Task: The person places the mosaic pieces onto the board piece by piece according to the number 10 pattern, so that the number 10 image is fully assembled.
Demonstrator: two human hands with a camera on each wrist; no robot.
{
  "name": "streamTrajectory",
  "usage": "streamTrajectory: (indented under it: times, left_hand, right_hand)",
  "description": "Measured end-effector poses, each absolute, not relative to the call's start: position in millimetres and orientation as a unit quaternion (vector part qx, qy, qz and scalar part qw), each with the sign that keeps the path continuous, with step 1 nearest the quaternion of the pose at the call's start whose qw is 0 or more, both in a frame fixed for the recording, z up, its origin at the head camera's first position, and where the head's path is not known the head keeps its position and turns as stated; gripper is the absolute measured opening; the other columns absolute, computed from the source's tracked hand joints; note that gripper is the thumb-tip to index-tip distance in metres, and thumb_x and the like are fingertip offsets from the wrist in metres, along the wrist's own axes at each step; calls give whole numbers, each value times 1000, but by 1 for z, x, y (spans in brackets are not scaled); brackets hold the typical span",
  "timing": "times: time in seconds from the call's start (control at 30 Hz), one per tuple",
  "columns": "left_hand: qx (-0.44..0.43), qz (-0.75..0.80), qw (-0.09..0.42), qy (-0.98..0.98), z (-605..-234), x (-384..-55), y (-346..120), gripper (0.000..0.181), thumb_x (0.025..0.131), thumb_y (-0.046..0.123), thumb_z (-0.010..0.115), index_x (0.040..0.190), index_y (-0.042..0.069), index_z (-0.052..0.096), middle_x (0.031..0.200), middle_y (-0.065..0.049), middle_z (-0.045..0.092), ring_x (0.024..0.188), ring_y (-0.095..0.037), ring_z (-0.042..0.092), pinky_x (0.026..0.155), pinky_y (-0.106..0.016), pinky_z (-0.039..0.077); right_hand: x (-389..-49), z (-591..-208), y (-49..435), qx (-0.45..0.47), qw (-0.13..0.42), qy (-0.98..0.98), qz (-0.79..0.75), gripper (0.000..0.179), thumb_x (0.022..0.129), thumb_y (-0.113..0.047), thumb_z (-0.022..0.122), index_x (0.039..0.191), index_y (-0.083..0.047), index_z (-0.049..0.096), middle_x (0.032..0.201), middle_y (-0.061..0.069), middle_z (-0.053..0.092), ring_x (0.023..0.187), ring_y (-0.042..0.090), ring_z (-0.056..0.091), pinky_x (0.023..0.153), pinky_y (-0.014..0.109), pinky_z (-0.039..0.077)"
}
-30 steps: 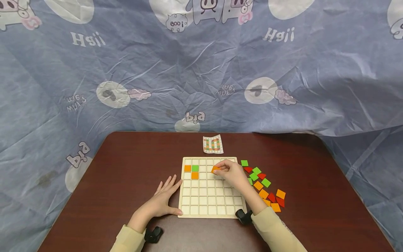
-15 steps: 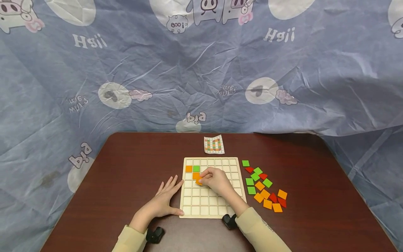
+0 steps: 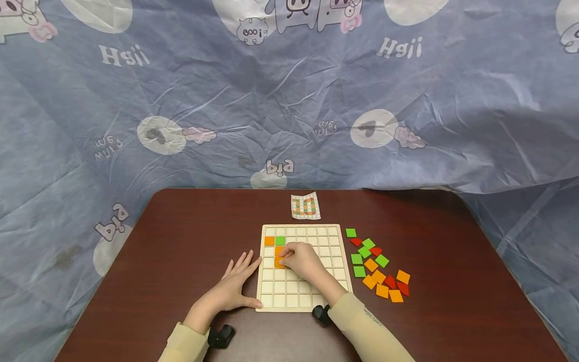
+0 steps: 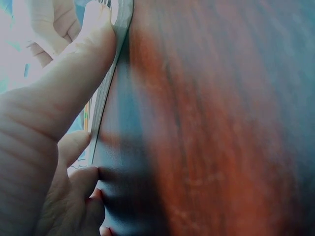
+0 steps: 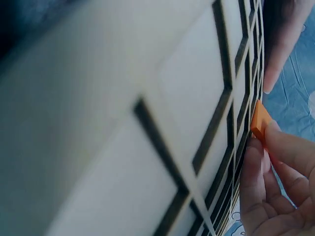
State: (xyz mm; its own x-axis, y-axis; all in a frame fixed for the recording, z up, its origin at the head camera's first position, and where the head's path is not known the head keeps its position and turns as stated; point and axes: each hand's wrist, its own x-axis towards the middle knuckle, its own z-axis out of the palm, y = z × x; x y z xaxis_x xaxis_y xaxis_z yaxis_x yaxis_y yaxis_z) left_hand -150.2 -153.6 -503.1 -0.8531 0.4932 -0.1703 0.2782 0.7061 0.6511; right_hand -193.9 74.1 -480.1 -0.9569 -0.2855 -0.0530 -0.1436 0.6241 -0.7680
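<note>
Lower middle | my right fingers [image 5: 289, 148] pinch orange tile [image 3: 278, 263] | even-sided square, straight with board [image 3: 298, 287] | left fingers [image 3: 252, 268] spread

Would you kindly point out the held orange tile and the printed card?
Orange tile [image 5: 262, 118]: right wrist view, on its exposed flat face.
Printed card [image 3: 305, 206]: head view, middle of its coloured grid.

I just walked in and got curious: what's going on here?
Someone's right hand is pinching an orange tile at a gridded board, right next to another orange square; whether the pinched one sits flush is hard to tell. A green square and one more orange one lie in the row beyond. The left hand touches the board's left edge. Green, orange and red loose pieces lie to the board's right, and a patterned card lies past its far edge.
</note>
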Motion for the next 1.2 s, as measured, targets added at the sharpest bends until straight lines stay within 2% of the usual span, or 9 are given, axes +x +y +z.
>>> streamTrajectory:
  times: [0.4, 0.6, 0.77, 1.2]
  left_hand:
    - [207, 313, 167, 912, -504, -150, -154, 111, 71, 43, 85, 158, 13, 24, 165, -18, 7, 153, -38, 2, 120, -63, -1]
    - [205, 316, 172, 910, -505, -150, -154, 111, 71, 43, 85, 158, 15, 23, 165, -16, 6, 154, -37, 0, 120, -63, -2]
    - [210, 315, 165, 911, -505, -149, -154, 111, 70, 43, 86, 157, 12, 26, 165, -19, 9, 153, -40, 3, 120, -64, 0]
    - [214, 308, 159, 913, -509, -151, -154, 111, 70, 46, 85, 157, 12, 26, 165, -18, 8, 153, -39, 3, 119, -64, 1]
  right_hand:
    - [-193, -485, 68, -131, 38, 925, -354, 3, 83, -8, 78, 83, -8, 75, 82, 2, 59, 70, 10, 52, 61, 18, 46]
    - [-188, -485, 66, -121, 35, 931, -343, 5, 85, -10, 77, 81, -9, 75, 86, 1, 60, 73, 10, 52, 62, 18, 47]
    - [-186, -485, 66, -124, 30, 934, -334, 5, 87, -10, 75, 82, -9, 77, 84, 1, 60, 74, 11, 55, 63, 18, 48]
    - [-185, -474, 73, -117, 17, 920, -375, 3, 85, -7, 76, 86, -8, 77, 83, 1, 67, 71, 8, 57, 61, 19, 49]
